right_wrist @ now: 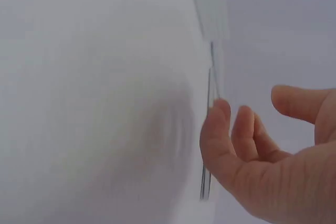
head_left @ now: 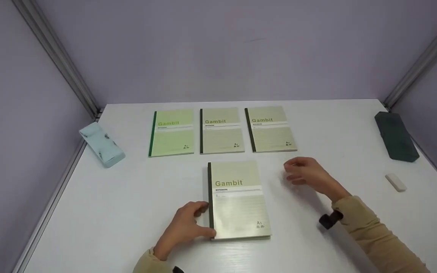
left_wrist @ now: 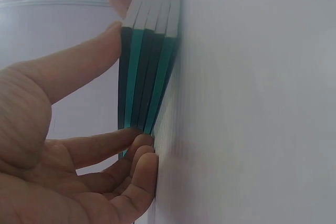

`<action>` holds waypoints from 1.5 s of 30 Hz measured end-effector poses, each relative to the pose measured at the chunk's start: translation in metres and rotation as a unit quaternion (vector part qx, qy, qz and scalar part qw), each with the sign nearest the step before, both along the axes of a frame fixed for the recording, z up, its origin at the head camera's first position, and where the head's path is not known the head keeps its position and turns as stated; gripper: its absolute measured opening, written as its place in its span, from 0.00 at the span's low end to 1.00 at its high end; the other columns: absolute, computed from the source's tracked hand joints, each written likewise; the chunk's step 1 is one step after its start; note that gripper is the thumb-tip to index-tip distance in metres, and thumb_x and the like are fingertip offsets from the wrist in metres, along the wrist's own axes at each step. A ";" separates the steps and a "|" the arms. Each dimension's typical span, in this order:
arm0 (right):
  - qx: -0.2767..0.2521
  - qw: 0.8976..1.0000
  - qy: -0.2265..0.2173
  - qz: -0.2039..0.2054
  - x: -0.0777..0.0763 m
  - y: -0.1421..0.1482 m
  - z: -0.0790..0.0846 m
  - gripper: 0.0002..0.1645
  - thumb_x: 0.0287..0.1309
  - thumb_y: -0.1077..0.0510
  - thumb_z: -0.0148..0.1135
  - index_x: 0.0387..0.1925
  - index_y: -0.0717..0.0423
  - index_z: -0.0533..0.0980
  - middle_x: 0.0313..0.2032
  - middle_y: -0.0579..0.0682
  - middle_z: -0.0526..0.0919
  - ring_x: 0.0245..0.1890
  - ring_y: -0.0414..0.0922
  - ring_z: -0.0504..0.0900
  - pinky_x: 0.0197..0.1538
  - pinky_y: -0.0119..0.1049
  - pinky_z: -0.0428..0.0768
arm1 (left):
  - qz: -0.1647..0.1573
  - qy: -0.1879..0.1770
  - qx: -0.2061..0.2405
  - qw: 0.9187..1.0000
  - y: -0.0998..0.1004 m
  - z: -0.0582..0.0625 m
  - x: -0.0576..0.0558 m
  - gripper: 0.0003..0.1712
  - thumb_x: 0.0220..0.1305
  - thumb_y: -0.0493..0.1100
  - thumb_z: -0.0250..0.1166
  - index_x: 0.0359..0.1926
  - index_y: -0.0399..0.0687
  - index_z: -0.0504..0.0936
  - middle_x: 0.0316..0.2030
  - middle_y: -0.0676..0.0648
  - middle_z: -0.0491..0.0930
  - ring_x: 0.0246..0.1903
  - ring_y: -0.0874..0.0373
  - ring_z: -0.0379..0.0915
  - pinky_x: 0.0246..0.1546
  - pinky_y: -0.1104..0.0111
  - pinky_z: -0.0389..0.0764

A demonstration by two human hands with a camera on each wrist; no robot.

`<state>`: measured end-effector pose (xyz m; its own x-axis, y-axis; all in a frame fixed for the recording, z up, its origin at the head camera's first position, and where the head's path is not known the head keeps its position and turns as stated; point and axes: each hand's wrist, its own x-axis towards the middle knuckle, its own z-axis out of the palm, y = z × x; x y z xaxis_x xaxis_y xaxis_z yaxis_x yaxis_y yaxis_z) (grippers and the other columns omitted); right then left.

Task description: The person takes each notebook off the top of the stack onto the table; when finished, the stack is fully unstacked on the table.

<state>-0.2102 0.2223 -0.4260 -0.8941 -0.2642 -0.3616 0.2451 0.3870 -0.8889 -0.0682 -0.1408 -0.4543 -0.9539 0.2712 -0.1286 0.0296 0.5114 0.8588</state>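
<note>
A stack of several Gambit notebooks lies on the white table in front of me, a beige-covered one on top. Their dark and green spines show edge-on in the left wrist view. My left hand touches the spine side, its thumb at the near left corner and its loosely bent fingers against the spines. To the right of the stack, my right hand hovers above the table, apart from the notebooks. Nothing is between its relaxed fingers.
Behind the stack lie a green notebook and two beige notebooks, left and right, in a row. A light blue case is at the left, a dark green case and a white eraser at the right. Grey walls enclose the table.
</note>
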 end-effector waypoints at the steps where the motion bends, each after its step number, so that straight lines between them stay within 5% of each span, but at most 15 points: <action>1: -0.015 1.000 -0.012 0.023 0.010 -0.003 0.001 0.30 0.64 0.51 0.60 0.56 0.70 0.67 0.50 0.61 0.75 0.42 0.49 0.81 0.46 0.41 0.81 | 0.000 0.001 0.000 1.000 0.000 0.000 0.000 0.45 0.42 0.47 0.79 0.60 0.30 0.71 0.49 0.41 0.75 0.50 0.46 0.71 0.54 0.52 0.72; 8: -0.070 0.986 -0.071 0.132 0.069 -0.025 -0.002 0.30 0.59 0.58 0.65 0.55 0.71 0.66 0.40 0.61 0.78 0.34 0.51 0.83 0.40 0.47 0.83 | 0.002 -0.004 0.000 1.000 0.001 0.001 0.000 0.48 0.42 0.46 0.79 0.62 0.30 0.69 0.49 0.40 0.75 0.50 0.45 0.71 0.54 0.52 0.72; 15: -0.067 0.983 -0.078 0.154 0.097 -0.039 -0.014 0.32 0.51 0.62 0.71 0.53 0.67 0.64 0.35 0.57 0.76 0.31 0.49 0.83 0.33 0.43 0.84 | -0.022 -0.006 -0.006 1.000 0.000 0.004 -0.001 0.51 0.43 0.45 0.79 0.65 0.30 0.65 0.50 0.40 0.74 0.52 0.43 0.70 0.53 0.52 0.74; 22: -0.076 0.983 -0.049 0.162 0.101 -0.039 -0.019 0.32 0.51 0.64 0.70 0.52 0.67 0.62 0.34 0.55 0.74 0.27 0.47 0.81 0.30 0.43 0.83 | -0.040 -0.012 0.011 0.999 -0.003 0.005 -0.001 0.53 0.43 0.45 0.79 0.66 0.29 0.63 0.52 0.37 0.74 0.55 0.40 0.68 0.53 0.49 0.73; 36: -0.085 0.982 -0.051 0.162 0.104 -0.036 -0.016 0.31 0.54 0.65 0.68 0.54 0.69 0.62 0.36 0.55 0.72 0.30 0.48 0.81 0.33 0.46 0.84 | -0.020 0.004 -0.007 1.000 0.004 0.000 -0.001 0.55 0.40 0.49 0.81 0.66 0.29 0.64 0.48 0.41 0.74 0.50 0.45 0.70 0.54 0.51 0.72; 45: -0.052 0.987 -0.036 0.151 0.105 -0.041 -0.016 0.23 0.54 0.62 0.69 0.45 0.67 0.67 0.34 0.54 0.72 0.30 0.47 0.81 0.33 0.43 0.84 | -0.001 -0.013 -0.026 1.000 0.009 -0.001 0.001 0.56 0.39 0.52 0.81 0.67 0.33 0.64 0.47 0.44 0.74 0.49 0.49 0.68 0.53 0.53 0.71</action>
<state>-0.1051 0.1814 -0.4419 -0.7426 -0.5534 -0.3772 0.1961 0.3588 -0.9126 -0.0674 -0.1316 -0.4550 -0.9498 0.2646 -0.1671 0.0086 0.5558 0.8313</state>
